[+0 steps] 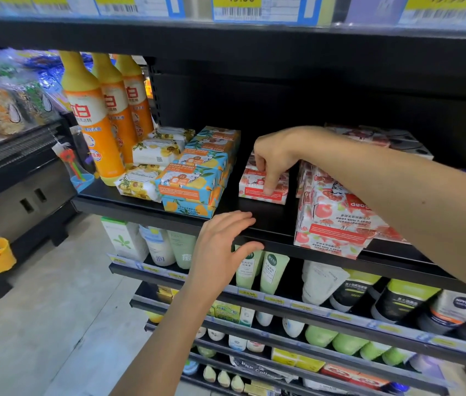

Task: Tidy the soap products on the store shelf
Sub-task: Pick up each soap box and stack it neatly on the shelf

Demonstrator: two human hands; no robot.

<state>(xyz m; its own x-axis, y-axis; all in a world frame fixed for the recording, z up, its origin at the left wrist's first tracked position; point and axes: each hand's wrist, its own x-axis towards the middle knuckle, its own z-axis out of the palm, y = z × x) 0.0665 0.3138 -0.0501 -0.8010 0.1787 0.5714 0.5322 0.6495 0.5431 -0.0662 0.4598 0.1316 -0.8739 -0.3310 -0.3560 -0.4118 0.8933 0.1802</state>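
Bright, even store light falls from above. The shelf recess (326,104) at 12 o'clock lies in deep shadow. Edges bow; price labels (237,7) blur.

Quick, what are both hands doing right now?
Left hand: open, fingers resting on the shelf edge.
Right hand: closed on the pink soap box, gripping it from above.
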